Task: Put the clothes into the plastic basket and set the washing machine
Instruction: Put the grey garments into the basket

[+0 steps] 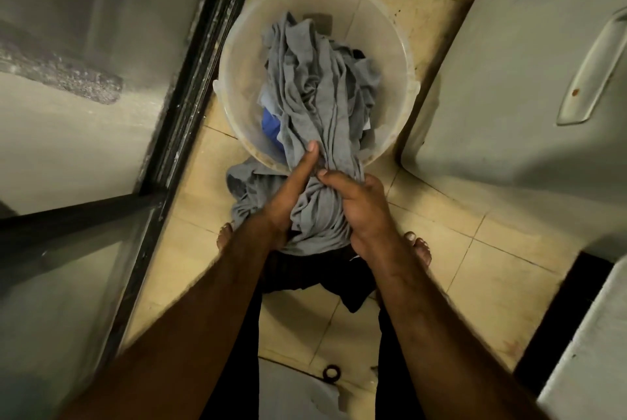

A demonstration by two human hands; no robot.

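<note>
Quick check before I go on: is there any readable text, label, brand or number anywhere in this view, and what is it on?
None can be read.
Plastic basket: a dark square patch shows through its far wall, with no legible print.
Grey cloth held by the left hand and right hand: no tag or print visible.

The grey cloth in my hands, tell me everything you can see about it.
The grey cloth is a soft, heavily creased garment, bunched into long folds. Its far part lies piled inside the translucent plastic basket, over a blue item; the rest drapes across the near rim and hangs outside. The left hand and right hand each hold the gathered near end in a closed grip, above the tiled floor.
</note>
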